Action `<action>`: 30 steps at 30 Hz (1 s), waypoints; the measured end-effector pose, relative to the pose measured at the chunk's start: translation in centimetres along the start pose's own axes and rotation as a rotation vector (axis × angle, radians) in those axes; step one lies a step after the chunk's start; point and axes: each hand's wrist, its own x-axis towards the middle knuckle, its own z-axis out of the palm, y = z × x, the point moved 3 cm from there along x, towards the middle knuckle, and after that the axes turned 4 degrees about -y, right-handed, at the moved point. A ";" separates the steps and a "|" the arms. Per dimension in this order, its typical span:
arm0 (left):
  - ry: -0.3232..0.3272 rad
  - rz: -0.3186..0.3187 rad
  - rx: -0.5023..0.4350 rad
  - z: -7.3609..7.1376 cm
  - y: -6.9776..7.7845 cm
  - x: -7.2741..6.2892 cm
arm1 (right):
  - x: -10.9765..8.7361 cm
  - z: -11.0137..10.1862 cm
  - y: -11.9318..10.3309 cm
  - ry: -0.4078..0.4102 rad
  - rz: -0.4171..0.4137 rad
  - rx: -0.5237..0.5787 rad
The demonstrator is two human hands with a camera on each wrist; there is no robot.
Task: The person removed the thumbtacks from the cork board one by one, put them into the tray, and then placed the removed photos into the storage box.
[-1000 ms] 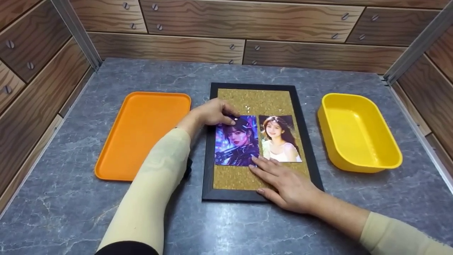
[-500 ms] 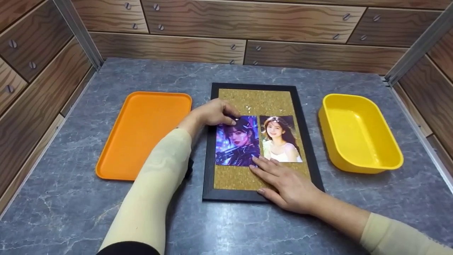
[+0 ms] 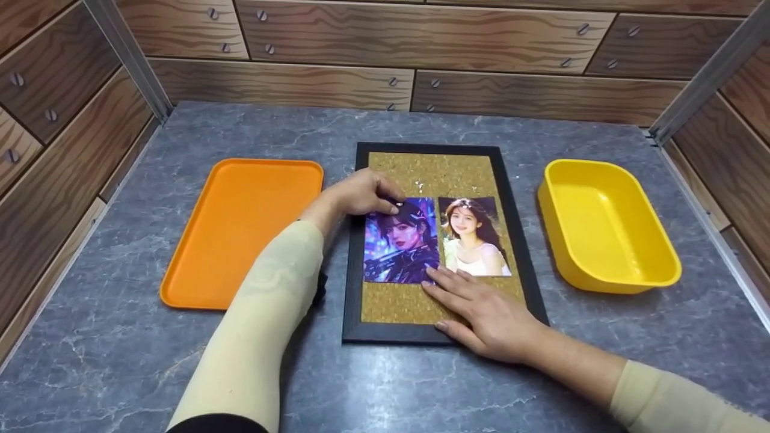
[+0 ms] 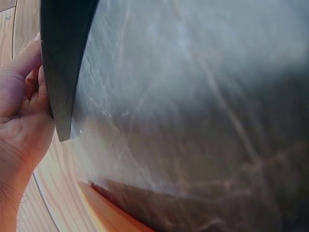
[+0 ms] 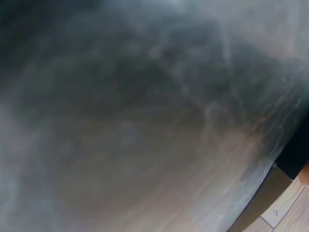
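A black-framed cork board lies on the table with two photos side by side. The left photo, purple and blue, has its top-left part under my left hand. That hand's thumb and index finger pinch at a tiny shiny pushpin on its top edge. In the left wrist view the curled hand sits behind the board's dark frame. My right hand rests flat, its straight fingers on the bottom edges of the left photo and the right photo, a portrait in white.
Small clear, shiny pieces lie on the cork above the photos. An orange tray is left of the board, partly behind my left arm. A yellow bin stands to the right. Wood-patterned walls enclose the marbled grey table.
Both hands and the photos keep their places on the board. Only the head view shifts very slightly.
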 end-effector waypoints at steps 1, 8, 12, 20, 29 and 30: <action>0.002 -0.007 -0.005 0.0 0.0 0.0 | 0.0 0.0 0.0 0.004 -0.004 -0.002; 0.002 -0.030 -0.017 0.1 0.1 0.0 | 0.0 0.1 0.0 0.002 -0.002 -0.001; 0.003 -0.030 -0.018 0.2 0.1 0.0 | 0.0 0.1 0.0 0.004 -0.002 0.000; 0.008 -0.037 -0.006 0.0 0.2 -0.1 | 0.0 0.1 0.0 0.013 -0.009 0.001; 0.016 -0.042 -0.020 0.1 0.1 -0.2 | 0.0 0.1 0.0 0.010 -0.009 0.007; 0.017 -0.042 -0.022 0.1 0.1 -0.2 | 0.0 0.1 0.0 0.011 -0.010 0.007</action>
